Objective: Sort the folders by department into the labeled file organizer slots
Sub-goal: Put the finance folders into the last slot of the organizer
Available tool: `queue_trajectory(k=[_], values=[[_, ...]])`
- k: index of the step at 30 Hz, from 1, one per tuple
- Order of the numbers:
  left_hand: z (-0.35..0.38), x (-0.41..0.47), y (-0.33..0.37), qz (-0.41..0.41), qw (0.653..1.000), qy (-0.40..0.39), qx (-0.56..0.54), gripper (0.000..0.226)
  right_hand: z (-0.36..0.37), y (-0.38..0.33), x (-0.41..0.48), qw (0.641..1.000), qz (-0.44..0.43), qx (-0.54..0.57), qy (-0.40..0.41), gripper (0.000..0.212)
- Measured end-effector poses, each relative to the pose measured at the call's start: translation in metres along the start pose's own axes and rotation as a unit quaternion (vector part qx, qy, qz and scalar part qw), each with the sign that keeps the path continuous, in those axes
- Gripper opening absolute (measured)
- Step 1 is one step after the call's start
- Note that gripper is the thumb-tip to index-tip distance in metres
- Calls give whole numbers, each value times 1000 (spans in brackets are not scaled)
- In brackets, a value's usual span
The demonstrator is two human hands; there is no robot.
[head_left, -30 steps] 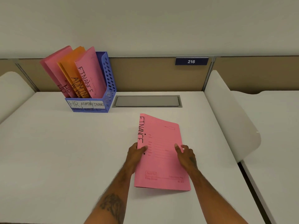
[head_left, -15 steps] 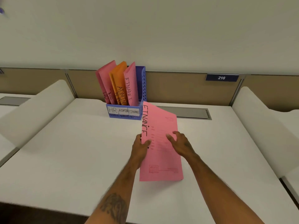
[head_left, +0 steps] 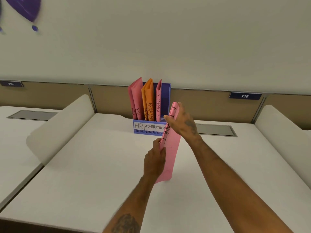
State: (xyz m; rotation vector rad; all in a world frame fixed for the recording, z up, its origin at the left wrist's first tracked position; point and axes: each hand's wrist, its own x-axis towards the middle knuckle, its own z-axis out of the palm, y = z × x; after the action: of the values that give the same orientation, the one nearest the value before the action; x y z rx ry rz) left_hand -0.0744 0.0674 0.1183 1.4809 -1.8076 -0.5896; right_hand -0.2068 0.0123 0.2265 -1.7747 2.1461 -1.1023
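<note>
A pink folder [head_left: 170,157] marked FINANCE is lifted nearly edge-on above the white desk, just in front of the blue file organizer [head_left: 144,131]. My left hand [head_left: 155,159] grips its lower left edge. My right hand [head_left: 182,121] holds its upper part, thumb on the lettered side. The organizer has front labels HR, ADMIN and FINANCE. Pink folders [head_left: 135,101] stand in the HR slot, orange folders [head_left: 149,101] in ADMIN, and one pink folder [head_left: 158,101] in FINANCE.
The white desk [head_left: 84,174] has curved white side dividers [head_left: 62,126] left and right [head_left: 284,130]. A grey cable hatch [head_left: 217,130] sits behind my right hand. Tan partition panels carry number plates 215 and 216 [head_left: 244,96].
The pink FINANCE folder rose from flat on the desk to nearly upright and moved toward the organizer. My right hand shifted up to its top part. The view swung closer to the organizer.
</note>
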Motion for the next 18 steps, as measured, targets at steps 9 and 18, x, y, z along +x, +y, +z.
queue_trajectory(k=[9,18], values=[[11,34,-2,53,998,-18,31,55,2,-16,51,999,27,6,40,40],[-11,124,-30,42,994,-96,-8,83,-11,-27,114,998,-36,18,56,39]])
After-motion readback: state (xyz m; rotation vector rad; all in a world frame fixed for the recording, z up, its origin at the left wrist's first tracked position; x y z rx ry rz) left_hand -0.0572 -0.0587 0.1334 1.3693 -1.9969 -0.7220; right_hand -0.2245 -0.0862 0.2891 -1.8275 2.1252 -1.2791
